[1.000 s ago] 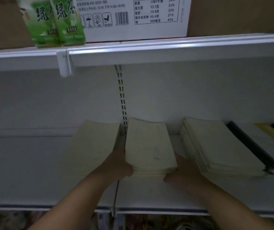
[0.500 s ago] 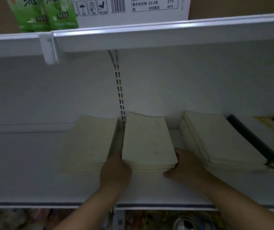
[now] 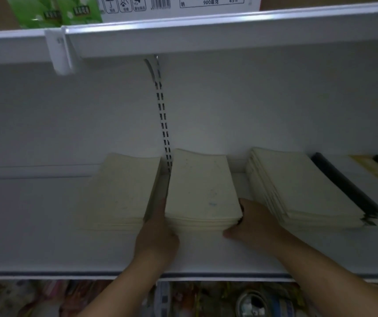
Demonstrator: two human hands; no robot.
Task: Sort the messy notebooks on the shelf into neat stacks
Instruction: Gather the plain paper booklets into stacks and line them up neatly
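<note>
Three stacks of cream notebooks lie on the white shelf [image 3: 46,225]. The middle stack [image 3: 201,188] sits between my hands. My left hand [image 3: 157,236] presses against its left side, fingers reaching into the gap beside the left stack [image 3: 121,191]. My right hand [image 3: 249,223] holds its right front corner, thumb along the front edge and fingers along the right side. The right stack [image 3: 302,188] is taller and fanned out, with dark-edged notebooks at its bottom.
A black-spined notebook [image 3: 343,184] and a yellow one [image 3: 375,170] lie at the far right. The upper shelf [image 3: 206,30] holds a white carton and green packets [image 3: 53,10]. A slotted upright [image 3: 163,115] runs down the back wall. Goods fill the shelf below.
The middle stack has slid back a little on the shelf with both hands following it. The view has tilted slightly downward.
</note>
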